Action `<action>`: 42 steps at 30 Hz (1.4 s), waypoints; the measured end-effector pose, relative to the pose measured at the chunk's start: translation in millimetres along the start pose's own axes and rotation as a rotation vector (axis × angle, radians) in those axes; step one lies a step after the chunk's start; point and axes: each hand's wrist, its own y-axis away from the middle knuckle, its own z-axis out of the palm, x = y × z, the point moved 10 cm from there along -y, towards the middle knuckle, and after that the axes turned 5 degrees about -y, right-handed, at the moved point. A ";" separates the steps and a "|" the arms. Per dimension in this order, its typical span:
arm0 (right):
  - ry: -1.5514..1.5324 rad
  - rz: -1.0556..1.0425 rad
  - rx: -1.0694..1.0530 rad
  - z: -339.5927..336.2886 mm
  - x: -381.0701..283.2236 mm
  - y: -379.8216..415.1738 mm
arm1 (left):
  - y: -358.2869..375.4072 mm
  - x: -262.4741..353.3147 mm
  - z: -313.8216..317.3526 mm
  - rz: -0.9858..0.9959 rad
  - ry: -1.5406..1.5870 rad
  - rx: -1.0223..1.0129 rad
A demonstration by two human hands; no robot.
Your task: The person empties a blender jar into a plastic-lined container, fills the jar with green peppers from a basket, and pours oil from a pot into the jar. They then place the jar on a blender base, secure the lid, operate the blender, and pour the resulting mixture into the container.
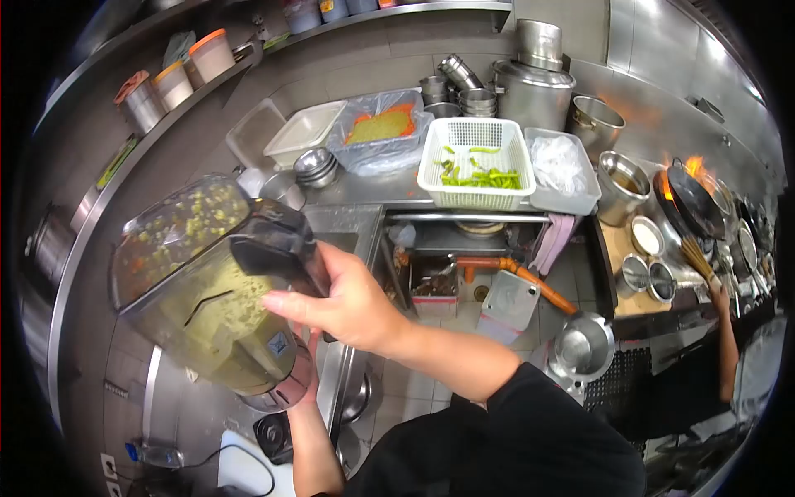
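A clear blender jar (217,319) with pale green puree inside is held up at the left, tilted. My right hand (352,300) is closed around its black handle (281,240), with the thumb lying along the jar's side. Down at the jar's base, my left hand (305,383) grips from below, its fingers partly hidden behind the jar. Just behind the jar is a clear tub (184,224) of chopped vegetables in green and orange. A black blender base (273,437) sits on the counter below, near a white board (244,468).
A white basket (479,199) of green peppers and a bag-lined tub (379,157) stand on the back counter. Metal bowls (315,167) are to their left. At the right, a wok (691,199) sits among flames, and a co-worker's hand (717,286) holds a bamboo brush (696,254).
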 end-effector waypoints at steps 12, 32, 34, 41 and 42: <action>-0.105 0.023 0.383 -246.0 30.8 -178.0 | -230.1 -95.0 -24.0 0.019 -0.311 -0.027; -0.683 0.193 0.936 -606.0 161.3 -497.3 | -733.5 -154.9 95.8 0.091 -0.541 -0.084; -0.735 0.177 0.937 -614.7 160.2 -508.5 | -759.4 -157.8 113.7 0.090 -0.640 -0.119; -0.766 0.124 0.961 -637.7 151.1 -523.6 | -806.5 -161.6 162.8 0.159 -0.706 -0.138; -0.758 0.115 0.948 -640.0 148.9 -524.7 | -806.4 -162.6 171.9 0.134 -0.765 -0.138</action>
